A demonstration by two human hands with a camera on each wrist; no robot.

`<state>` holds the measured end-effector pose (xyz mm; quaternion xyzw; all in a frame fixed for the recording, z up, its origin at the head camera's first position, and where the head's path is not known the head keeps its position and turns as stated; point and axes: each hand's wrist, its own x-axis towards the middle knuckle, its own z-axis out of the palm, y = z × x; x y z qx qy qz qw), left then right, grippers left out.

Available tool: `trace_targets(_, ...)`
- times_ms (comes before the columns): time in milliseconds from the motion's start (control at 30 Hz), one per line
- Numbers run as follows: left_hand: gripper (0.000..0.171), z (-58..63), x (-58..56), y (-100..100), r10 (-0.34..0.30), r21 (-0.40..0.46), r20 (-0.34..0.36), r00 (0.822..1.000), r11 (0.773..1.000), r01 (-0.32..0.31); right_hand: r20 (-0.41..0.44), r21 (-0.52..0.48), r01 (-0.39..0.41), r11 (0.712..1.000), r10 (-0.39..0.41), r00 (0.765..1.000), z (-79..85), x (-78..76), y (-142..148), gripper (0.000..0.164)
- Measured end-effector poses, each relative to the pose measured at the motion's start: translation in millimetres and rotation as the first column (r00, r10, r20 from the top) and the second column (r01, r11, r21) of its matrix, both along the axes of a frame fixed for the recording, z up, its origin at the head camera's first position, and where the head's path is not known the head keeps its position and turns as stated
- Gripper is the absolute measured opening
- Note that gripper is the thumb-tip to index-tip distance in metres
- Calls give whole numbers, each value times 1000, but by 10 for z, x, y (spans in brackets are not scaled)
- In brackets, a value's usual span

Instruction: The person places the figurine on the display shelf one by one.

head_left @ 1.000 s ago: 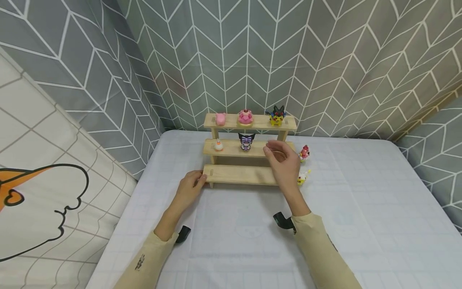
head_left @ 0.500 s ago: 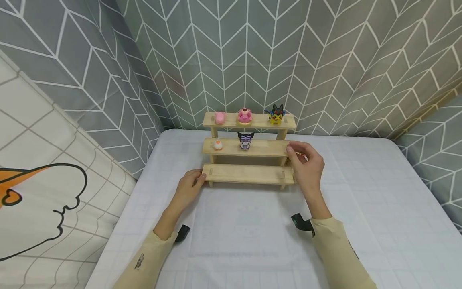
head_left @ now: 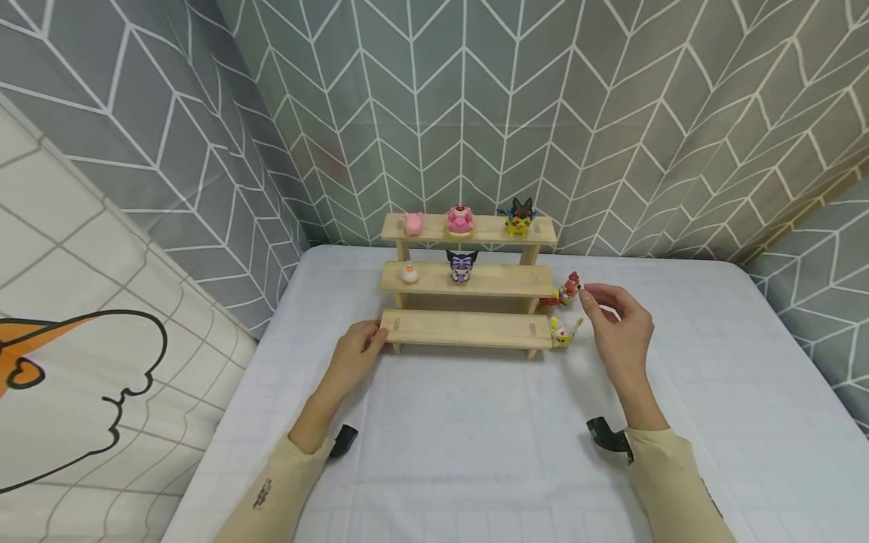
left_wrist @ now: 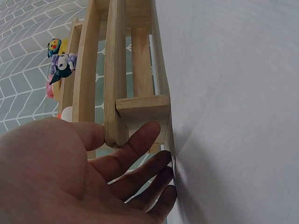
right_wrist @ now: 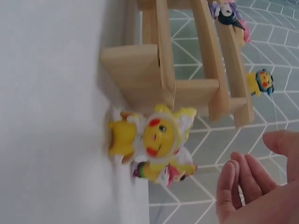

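A three-step wooden display shelf stands on the table. My left hand holds the left end of its lowest step, thumb over the board and index finger below, as the left wrist view shows. My right hand is right of the shelf, its fingers bent with nothing between them. Close to its fingertips stands a red-topped figurine. A yellow figurine in a white hood stands by the lowest step's right end. Something red, partly hidden, is by the middle step's right leg.
On the top step are a pink pig, a pink round figurine and a yellow figurine with a black hood. The middle step bears a small white duck and a purple-and-black figurine. A patterned curtain hangs behind.
My right hand has moved rightward from in front of the shelf to beyond its right end, uncovering the figurines there. My left hand stays on the lowest step.
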<state>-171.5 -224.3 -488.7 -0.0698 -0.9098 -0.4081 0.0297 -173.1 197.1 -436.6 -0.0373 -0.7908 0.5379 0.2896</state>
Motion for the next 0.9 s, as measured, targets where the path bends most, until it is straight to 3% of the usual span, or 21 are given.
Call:
trace_targets(300, 34, 11, 17, 9, 7, 2, 14, 1000, 1000, -7, 200, 46, -67, 997, 57, 978, -142, 84, 180, 35)
trace_targets(600, 33, 16, 9, 9, 6, -1, 11, 1000, 1000, -6, 294, 151, -242, 958, 191, 937, -205, 131, 248, 42)
trace_targets(900, 34, 16, 16, 1, 7, 4, 13, 1000, 1000, -7, 427, 136, -355, 925, 268, 864, -263, 142, 306, 53)
